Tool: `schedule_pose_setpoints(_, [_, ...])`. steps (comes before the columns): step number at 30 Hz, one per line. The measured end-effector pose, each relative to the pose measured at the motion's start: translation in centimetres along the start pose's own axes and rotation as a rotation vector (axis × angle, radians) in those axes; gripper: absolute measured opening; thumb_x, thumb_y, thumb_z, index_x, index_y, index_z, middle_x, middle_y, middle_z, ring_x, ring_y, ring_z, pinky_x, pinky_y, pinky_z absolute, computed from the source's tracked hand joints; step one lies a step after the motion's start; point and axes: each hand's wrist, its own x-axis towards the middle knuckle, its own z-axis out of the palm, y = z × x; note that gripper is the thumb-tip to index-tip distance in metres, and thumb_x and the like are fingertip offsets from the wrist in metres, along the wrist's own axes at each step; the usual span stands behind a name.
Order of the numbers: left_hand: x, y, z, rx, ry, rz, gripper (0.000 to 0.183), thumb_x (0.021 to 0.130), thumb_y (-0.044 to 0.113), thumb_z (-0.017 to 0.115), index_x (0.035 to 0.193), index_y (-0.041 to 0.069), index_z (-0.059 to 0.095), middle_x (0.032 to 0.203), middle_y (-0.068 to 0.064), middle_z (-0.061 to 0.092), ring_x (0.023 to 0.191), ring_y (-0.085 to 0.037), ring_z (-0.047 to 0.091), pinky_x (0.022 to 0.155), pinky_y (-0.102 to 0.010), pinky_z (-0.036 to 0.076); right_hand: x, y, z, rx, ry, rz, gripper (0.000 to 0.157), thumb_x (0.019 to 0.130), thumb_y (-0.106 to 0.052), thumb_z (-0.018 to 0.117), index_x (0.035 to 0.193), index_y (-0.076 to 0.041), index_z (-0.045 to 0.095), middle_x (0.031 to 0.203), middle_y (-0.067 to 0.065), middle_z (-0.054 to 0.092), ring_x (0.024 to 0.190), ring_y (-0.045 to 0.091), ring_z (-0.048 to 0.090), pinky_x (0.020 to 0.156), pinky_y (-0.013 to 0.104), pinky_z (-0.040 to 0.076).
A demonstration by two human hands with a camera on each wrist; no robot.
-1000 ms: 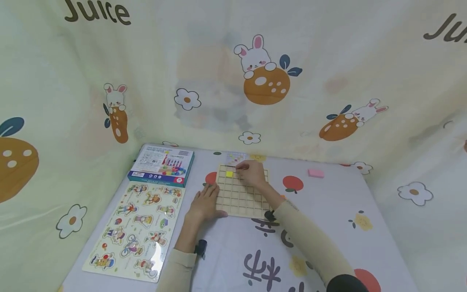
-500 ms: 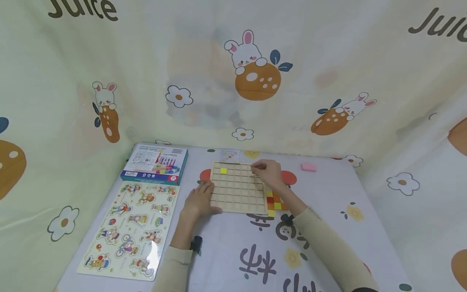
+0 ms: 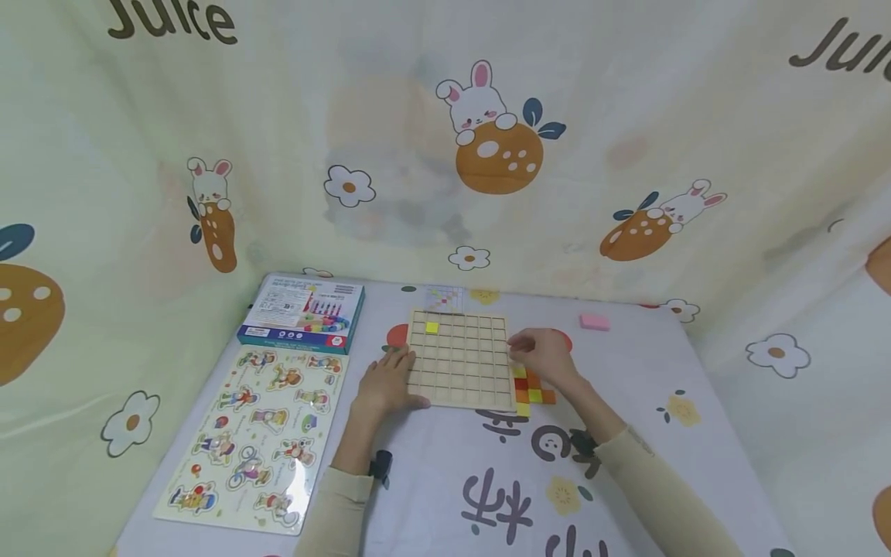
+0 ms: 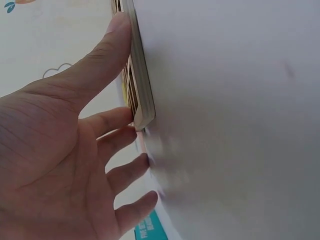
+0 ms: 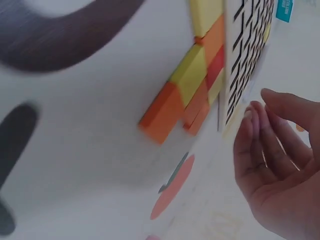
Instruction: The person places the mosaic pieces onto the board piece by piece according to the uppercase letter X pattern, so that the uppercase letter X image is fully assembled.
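Observation:
A pale wooden grid board (image 3: 459, 367) lies on the table, one yellow square tile (image 3: 432, 328) in a cell near its far left corner. My left hand (image 3: 383, 384) rests against the board's left side, fingers spread. In the left wrist view the thumb of that hand (image 4: 60, 130) touches the board's edge (image 4: 141, 85). Beside the board's right edge hovers my right hand (image 3: 546, 356). The right wrist view shows this hand (image 5: 280, 155) with loosely bent fingers, nothing visible between thumb and fingertips. Below it lie yellow, orange and red tiles (image 5: 165, 110), partly hidden in the head view.
A patterned card (image 3: 444, 298) lies behind the board. Left of the board are a boxed set (image 3: 302, 313) and a picture puzzle board (image 3: 254, 441). A pink block (image 3: 595, 321) sits at the far right. A printed curtain (image 3: 390, 116) rises behind the table.
My right hand has moved right, from over the far part of the board to beside its right edge, uncovering the grid and some coloured tiles. The left hand stays at the board.

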Motion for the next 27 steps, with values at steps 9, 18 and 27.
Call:
schedule_pose_setpoints(9, [0.0, 0.3, 0.0, 0.011, -0.006, -0.018, 0.102, 0.079, 0.052, 0.088, 0.159, 0.01, 0.042, 0.169, -0.011, 0.032, 0.157, -0.037, 0.025, 0.125, -0.061, 0.026, -1.6, 1.4, -0.8, -0.147, -0.094, 0.021, 0.036, 0.082, -0.013, 0.089, 0.116, -0.01, 0.078, 0.097, 0.001, 0.075, 0.089, 0.021, 0.067, 0.079, 0.038, 0.061])
schedule_pose_setpoints(18, [-0.2, 0.4, 0.2, 0.018, -0.001, -0.026, 0.102, 0.079, 0.052, 0.087, 0.159, 0.007, 0.042, 0.168, -0.013, 0.034, 0.156, -0.037, 0.027, 0.124, -0.062, 0.028, -1.9, 1.8, -0.6, -0.16, -0.101, 0.006, 0.032, 0.084, -0.012, 0.088, 0.115, -0.014, 0.079, 0.099, -0.002, 0.075, 0.09, 0.02, 0.065, 0.079, 0.036, 0.061])
schedule_pose_setpoints(27, [0.0, 0.1, 0.8, 0.026, -0.005, -0.026, 0.104, 0.081, 0.055, 0.085, 0.161, 0.009, 0.038, 0.17, -0.01, 0.031, 0.157, -0.036, 0.025, 0.125, -0.06, 0.026, -1.3, 2.4, -0.5, -0.083, -0.087, 0.036, 0.031, 0.084, -0.012, 0.087, 0.113, -0.015, 0.078, 0.093, -0.001, 0.071, 0.087, 0.022, 0.065, 0.071, 0.031, 0.061])
